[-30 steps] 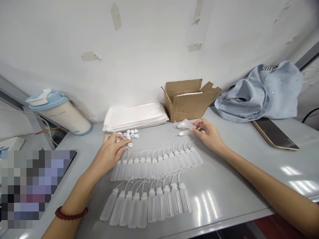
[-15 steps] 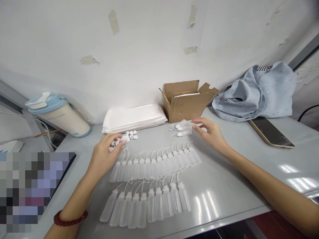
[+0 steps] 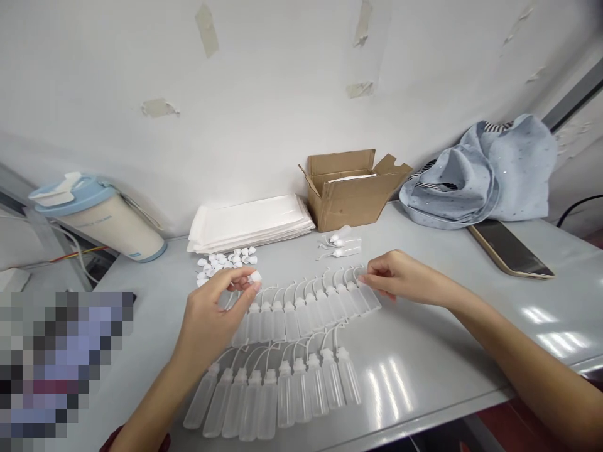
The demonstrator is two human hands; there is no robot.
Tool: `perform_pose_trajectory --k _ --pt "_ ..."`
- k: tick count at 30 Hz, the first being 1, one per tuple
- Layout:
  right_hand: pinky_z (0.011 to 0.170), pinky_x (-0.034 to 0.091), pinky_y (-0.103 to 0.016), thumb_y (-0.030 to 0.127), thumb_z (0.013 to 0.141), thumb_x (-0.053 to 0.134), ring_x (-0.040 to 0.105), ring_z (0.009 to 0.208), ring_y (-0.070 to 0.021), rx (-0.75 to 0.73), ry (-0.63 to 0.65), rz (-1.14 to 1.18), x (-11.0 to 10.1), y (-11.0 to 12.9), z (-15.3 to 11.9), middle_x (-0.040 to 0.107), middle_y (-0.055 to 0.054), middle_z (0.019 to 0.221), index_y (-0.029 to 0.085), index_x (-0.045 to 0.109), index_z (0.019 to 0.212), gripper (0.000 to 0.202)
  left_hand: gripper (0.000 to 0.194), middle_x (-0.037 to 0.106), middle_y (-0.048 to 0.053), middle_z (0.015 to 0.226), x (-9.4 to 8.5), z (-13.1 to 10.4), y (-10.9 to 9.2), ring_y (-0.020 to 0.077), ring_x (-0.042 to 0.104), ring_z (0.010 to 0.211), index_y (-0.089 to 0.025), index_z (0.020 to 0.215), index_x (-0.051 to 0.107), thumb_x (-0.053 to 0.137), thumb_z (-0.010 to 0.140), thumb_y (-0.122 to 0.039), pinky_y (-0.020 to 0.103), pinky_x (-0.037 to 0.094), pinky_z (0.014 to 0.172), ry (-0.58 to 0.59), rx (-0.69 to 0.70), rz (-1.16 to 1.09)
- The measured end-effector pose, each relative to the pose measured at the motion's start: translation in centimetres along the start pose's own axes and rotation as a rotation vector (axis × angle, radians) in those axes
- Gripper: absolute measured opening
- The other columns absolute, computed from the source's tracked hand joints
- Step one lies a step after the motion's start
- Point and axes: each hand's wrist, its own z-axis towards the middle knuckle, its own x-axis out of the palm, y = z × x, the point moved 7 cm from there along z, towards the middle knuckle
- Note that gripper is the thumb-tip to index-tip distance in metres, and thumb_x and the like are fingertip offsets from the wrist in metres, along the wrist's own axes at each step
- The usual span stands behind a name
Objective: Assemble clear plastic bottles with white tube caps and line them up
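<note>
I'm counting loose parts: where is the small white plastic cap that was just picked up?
In the head view, the small white plastic cap is pinched in the left hand fingertips, left of centre, above the upper row of translucent squeeze bottles and near the cap pile.

blurred: pixelated block (image 3: 66, 364) | hidden: bottles under left hand (image 3: 211, 314)

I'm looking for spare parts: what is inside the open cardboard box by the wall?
Only a flat white edge, like a sheet or packet, shows above the front wall of the cardboard box. That wall and the flaps hide everything below it.
</note>
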Motion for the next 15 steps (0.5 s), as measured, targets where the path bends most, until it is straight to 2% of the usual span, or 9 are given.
perform_pose_trajectory --k 3,6,10,15 --pt "0.042 0.029 -0.023 0.031 0.083 0.049 0.038 0.037 -0.0085 -0.007 0.070 -0.025 0.7 -0.3 0.1 0.050 0.003 0.040 0.019 0.046 0.048 0.037 0.020 0.064 -0.002 0.075 0.2 -0.2 -0.7 0.0162 0.060 0.071 -0.025 0.092 0.065 0.059 0.081 -0.041 0.027 0.051 0.067 0.020 0.032 -0.001" --pt "0.042 0.030 -0.024 0.030 0.080 0.051 0.040 0.038 -0.0089 0.019 0.095 -0.055 0.9 -0.7 0.1 0.052 0.002 0.041 0.019 0.046 0.046 0.036 0.020 0.064 -0.001 0.076 0.4 -0.3 -1.0 0.0160 0.060 0.070 -0.025 0.091 0.065 0.058 0.082 -0.040 0.024 0.048 0.055 0.035 0.018 0.000" --pt "0.042 0.028 -0.025 0.032 0.079 0.054 0.042 0.040 -0.0106 0.083 0.020 -0.173 0.4 -1.3 0.1 0.052 0.002 0.042 0.020 0.048 0.047 0.035 0.022 0.065 0.000 0.079 0.7 -0.6 -0.8 0.0170 0.061 0.074 -0.024 0.094 0.065 0.057 0.083 -0.041 0.021 0.039 0.042 0.054 -0.002 -0.024" --pt "0.044 0.027 -0.026 0.032 0.076 0.058 0.046 0.044 -0.0126 0.095 -0.049 -0.280 0.4 -1.9 0.4 0.053 0.001 0.046 0.020 0.054 0.052 0.027 0.022 0.065 0.000 0.078 1.1 -0.7 -0.7 0.0167 0.060 0.071 -0.024 0.093 0.066 0.057 0.084 -0.041 0.023 0.044 0.049 0.047 0.041 -0.032"
